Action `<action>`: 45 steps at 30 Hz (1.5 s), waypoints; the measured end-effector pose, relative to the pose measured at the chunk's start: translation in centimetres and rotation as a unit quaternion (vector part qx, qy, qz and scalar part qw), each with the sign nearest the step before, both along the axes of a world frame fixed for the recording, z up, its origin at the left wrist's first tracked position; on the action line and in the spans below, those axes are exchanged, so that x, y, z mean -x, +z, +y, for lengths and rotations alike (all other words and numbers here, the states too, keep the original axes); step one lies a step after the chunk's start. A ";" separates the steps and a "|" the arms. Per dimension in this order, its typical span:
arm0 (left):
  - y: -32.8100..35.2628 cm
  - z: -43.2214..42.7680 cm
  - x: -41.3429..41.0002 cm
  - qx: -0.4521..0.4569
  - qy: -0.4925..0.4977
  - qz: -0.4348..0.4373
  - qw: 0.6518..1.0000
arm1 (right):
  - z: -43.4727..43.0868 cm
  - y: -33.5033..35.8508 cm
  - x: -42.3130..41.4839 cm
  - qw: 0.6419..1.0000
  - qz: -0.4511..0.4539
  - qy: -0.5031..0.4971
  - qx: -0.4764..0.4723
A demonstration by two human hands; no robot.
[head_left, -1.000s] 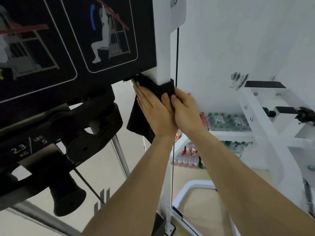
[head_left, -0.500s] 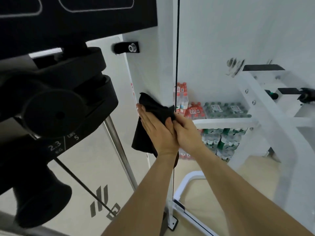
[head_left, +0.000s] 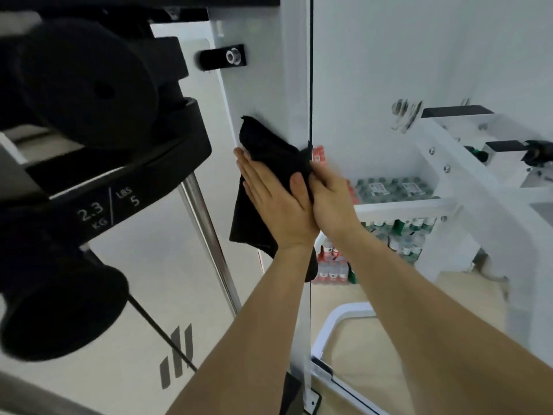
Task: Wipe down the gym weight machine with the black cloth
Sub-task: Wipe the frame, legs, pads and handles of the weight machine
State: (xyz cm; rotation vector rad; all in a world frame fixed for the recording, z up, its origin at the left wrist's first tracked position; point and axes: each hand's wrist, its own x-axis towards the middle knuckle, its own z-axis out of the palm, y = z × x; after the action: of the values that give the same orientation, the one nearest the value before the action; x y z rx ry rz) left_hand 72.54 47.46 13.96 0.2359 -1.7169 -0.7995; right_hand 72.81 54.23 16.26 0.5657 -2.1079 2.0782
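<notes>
Both hands are together on the cloth [head_left: 269, 163], heels touching, pressing it onto the machine's white post [head_left: 263, 94]. The left hand [head_left: 275, 202] lies flat on the post's front face, fingers straight and close together, thumb across the cloth. The right hand [head_left: 332, 199] presses from the post's right edge; its fingers run up along the cloth, their tips blurred. The cloth wraps round that edge, and its loose part hangs down behind the left wrist.

A thin black cable [head_left: 310, 70] runs straight down just beside the post's right edge and passes right at the right hand's fingers. Above the cloth, on the same face, sits a black bracket [head_left: 223, 58] with a bright bolt, well apart from the hands.

To the left, close to the camera, black machine parts fill the view: a round disc [head_left: 80, 85], a weight plate [head_left: 119, 181] marked 2.3 KG and 5 LBS, and a blurred knob [head_left: 59, 310] below. A chrome rod [head_left: 209, 235] slants down between the plate and the post, near the hanging cloth.

Behind the right arm a white shelf [head_left: 404, 206] carries packs of bottles [head_left: 392, 187], with more underneath. A white frame [head_left: 449, 175] with black pads stands at far right.
</notes>
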 end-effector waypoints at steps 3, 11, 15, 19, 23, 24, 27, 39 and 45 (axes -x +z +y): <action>-3.0 0.0 -0.1 0.002 0.003 -0.019 1.000 | 0.2 -2.7 0.0 1.000 -0.014 0.004 -0.002; -8.7 -0.1 -0.1 0.005 -0.006 -0.034 0.999 | 0.6 -8.3 0.1 0.998 -0.020 0.011 -0.055; -11.9 0.1 -0.3 -0.019 -0.016 -0.031 0.999 | 1.2 -11.1 0.0 0.996 -0.034 0.015 -0.079; -14.2 0.2 -0.5 -0.035 -0.028 -0.032 0.999 | 1.6 -12.7 0.4 0.990 -0.056 0.022 -0.125; -16.8 0.3 -1.0 -0.040 -0.043 -0.049 0.997 | 1.8 -14.0 0.8 0.982 -0.080 0.037 -0.168; -17.2 0.3 -1.0 -0.040 -0.046 -0.054 0.997 | 1.8 -14.3 0.8 0.981 -0.083 0.037 -0.171; -17.4 0.3 -1.6 -0.032 -0.057 -0.069 0.995 | 1.5 -13.7 0.2 0.985 -0.079 0.018 -0.150; -7.9 0.1 -0.2 0.056 -0.006 -0.012 0.998 | 1.1 -4.6 -1.8 0.999 -0.018 -0.017 -0.030; -14.9 0.6 -2.4 -0.004 -0.046 -0.107 0.993 | 1.6 -11.1 -2.5 0.977 -0.102 -0.032 -0.185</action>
State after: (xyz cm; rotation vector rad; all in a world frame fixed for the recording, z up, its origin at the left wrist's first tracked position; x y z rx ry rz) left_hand 74.97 48.05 -0.89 0.2575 -1.9381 -0.8727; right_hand 75.29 55.79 5.15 0.3259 -2.6182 1.7845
